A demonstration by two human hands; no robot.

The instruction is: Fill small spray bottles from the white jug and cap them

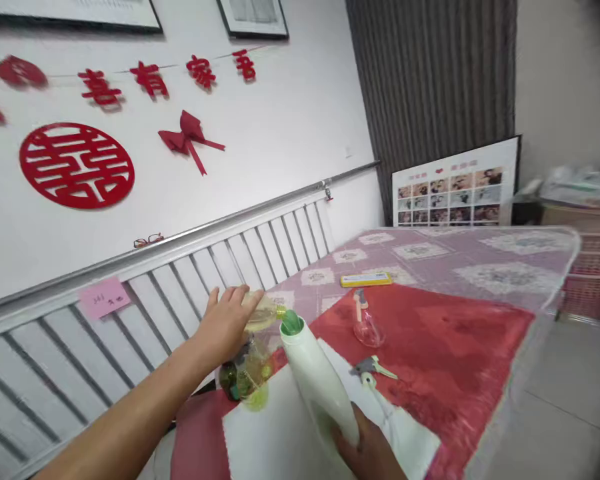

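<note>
My left hand [227,323] is closed around a clear bottle [261,313] of pale yellowish liquid, tipped nearly on its side. Its yellow neck meets a green piece [292,323] in the open top of a long white bottle [317,380]. Whether liquid flows between them I cannot tell. Around the lower part of the white bottle, which leans toward me, my right hand [367,443] is wrapped. Beneath it lies a white cloth [263,433]. A grey and white trigger spray head [374,367] rests to the right, below a pink see-through spray bottle [367,330].
Clear containers with yellow-green parts [250,377] stand left of the cloth. A red cloth [430,340] covers part of the patterned tablecloth [420,250], with a yellow box [366,279] at its far edge. A white railing [220,257] runs along the left.
</note>
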